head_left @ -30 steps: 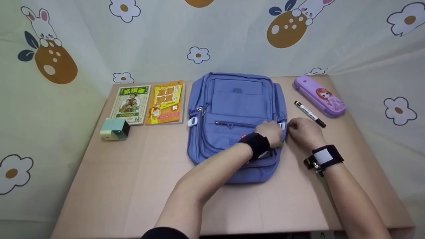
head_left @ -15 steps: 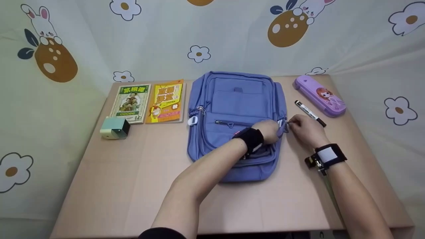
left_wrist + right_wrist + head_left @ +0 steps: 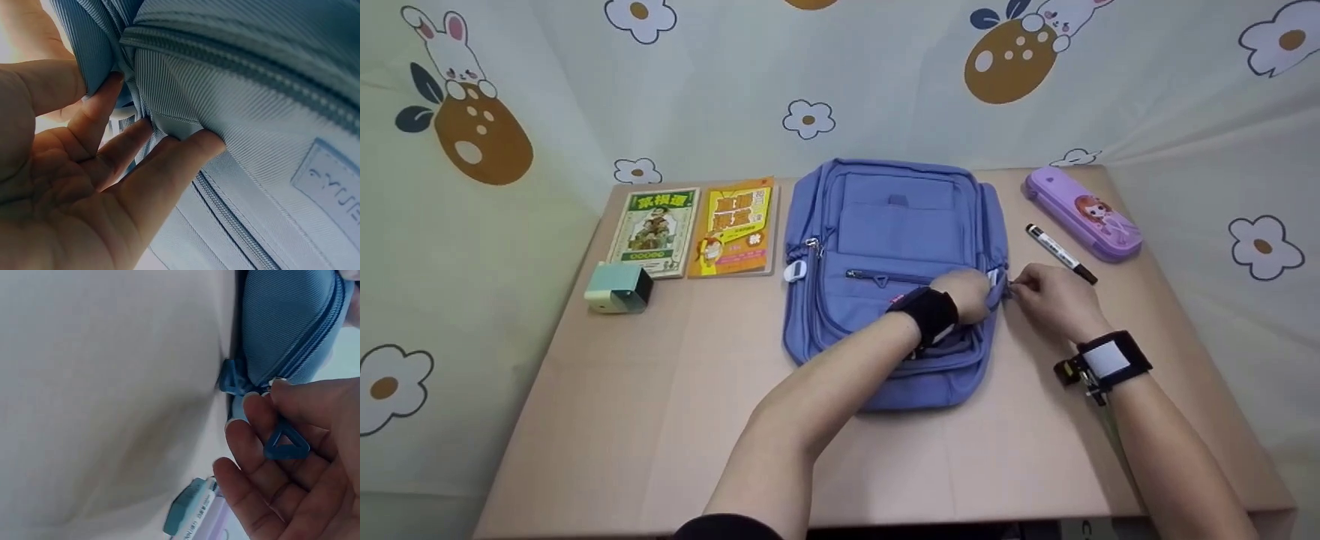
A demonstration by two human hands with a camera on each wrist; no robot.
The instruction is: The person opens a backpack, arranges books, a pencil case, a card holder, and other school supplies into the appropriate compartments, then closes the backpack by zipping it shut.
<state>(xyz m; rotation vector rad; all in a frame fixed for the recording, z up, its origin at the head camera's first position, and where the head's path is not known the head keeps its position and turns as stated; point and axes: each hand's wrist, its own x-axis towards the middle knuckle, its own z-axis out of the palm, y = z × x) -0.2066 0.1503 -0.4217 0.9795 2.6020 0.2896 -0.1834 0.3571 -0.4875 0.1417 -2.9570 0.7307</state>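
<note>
A blue backpack (image 3: 900, 225) lies flat with its front facing up. Across its lower front reaches my left hand (image 3: 964, 296), at the bag's right side. In the left wrist view, the thumb and forefinger pinch a fold of blue fabric (image 3: 93, 42) beside a zipper (image 3: 242, 64), while other fingers touch the bag. My right hand (image 3: 1054, 296) is just off the same side. In the right wrist view its thumb and forefinger pinch a zipper pull, whose triangular tab (image 3: 287, 453) hangs against the fingers. The fingertips partly cover the slider.
Right of the backpack lie a marker (image 3: 1061, 255) and a purple pencil case (image 3: 1084, 215). To the left are a green book (image 3: 655, 232), an orange book (image 3: 733, 229) and a mint-coloured box (image 3: 619, 289). A patterned curtain (image 3: 720, 90) surrounds the table (image 3: 660, 420).
My right hand has drawn slightly away from the bag's side, with the pull now showing between. My left hand has shifted a little left and up, lifting a fold of fabric at the edge.
</note>
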